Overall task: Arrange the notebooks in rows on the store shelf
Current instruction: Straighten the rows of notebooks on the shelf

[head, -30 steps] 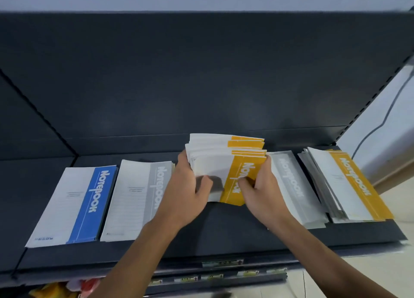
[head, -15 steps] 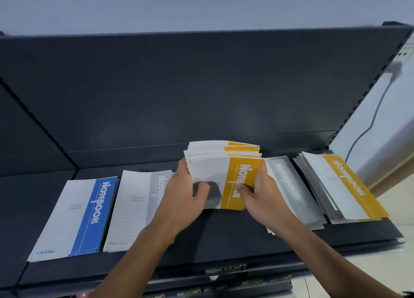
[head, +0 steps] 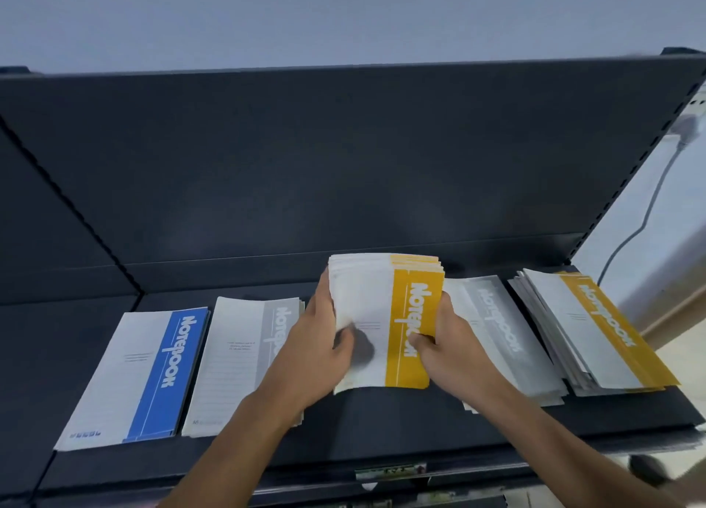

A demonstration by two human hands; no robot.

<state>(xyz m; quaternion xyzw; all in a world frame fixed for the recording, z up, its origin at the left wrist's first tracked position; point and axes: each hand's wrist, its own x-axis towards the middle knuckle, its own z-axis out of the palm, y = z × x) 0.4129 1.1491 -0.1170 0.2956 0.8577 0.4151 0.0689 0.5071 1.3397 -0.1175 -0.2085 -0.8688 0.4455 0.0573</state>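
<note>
Yellow notebook stack (head: 386,316) btwn both hands' grip

Shelf (head: 382,423), one row, frame left to right: leftmost stack (head: 133,377), second stack (head: 233,366), centre stack (head: 386,316) between left hand (head: 317,354) and right hand (head: 447,351), fourth stack (head: 504,339), rightmost stack (head: 596,328).

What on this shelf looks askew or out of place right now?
The far-right yellow stack is splayed: its lower notebooks fan out to the left rather than lying square. The grey stack beside it also looks uneven at its near edge.
</note>
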